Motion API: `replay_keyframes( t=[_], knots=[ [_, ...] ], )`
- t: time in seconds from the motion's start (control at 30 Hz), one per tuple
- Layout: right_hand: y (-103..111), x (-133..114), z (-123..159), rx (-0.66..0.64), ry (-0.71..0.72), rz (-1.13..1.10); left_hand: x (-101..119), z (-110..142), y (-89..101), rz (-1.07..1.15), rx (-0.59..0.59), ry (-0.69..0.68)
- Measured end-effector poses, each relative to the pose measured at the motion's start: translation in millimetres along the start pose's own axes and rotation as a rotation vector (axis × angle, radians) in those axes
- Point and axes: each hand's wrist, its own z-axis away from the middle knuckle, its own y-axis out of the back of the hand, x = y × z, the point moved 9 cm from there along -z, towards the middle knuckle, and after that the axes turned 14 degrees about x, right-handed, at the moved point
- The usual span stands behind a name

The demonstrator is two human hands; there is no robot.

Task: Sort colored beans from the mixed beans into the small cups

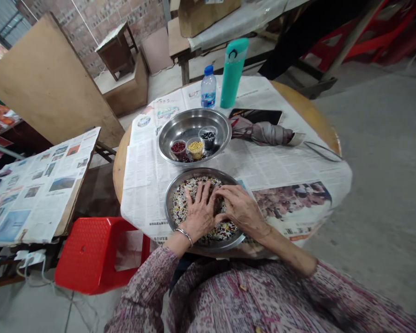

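Observation:
A steel basin (168,203) in front of me holds a mix of white grains, dark and red beans and yellow bits (182,201). My left hand (201,210) lies over the mix, its fingers spread and pointing away from me, with a bangle on the wrist. Beside it, my right hand (244,210) is bent over the basin's right side. A gap shows between its thumb and curled fingers, and I see nothing held there. Farther back, a second steel basin (169,127) contains small clear cups of red beans (178,148), yellow beans (195,148) and black beans (208,135).
Newspaper (235,171) covers the round table. Behind the basins stand a water bottle (208,88) and a teal flask (234,74). A folded umbrella (263,132) and a dark phone (258,115) lie at the right. A red stool (86,249) is at lower left.

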Motion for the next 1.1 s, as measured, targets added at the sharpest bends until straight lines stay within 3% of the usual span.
replay_keyframes(
  t=[0.17,0.47,0.8,1.1],
  knots=[
    [1.1,-1.8,-1.1,0.005,0.004,0.005,-1.1,-1.1,0.2,0.020,-0.006,-0.082],
    [-3.3,-5.3,-1.5,-0.052,0.005,0.020,-31.5,18.2,15.8,-0.035,0.042,0.108],
    [-13.3,-14.1,1.9,-0.146,0.139,0.166,-21.8,31.2,28.0,0.101,0.019,0.143],
    [-8.5,-14.5,2.2,-0.122,0.154,0.094,-37.6,45.2,55.1,0.382,0.259,0.232]
  ],
)
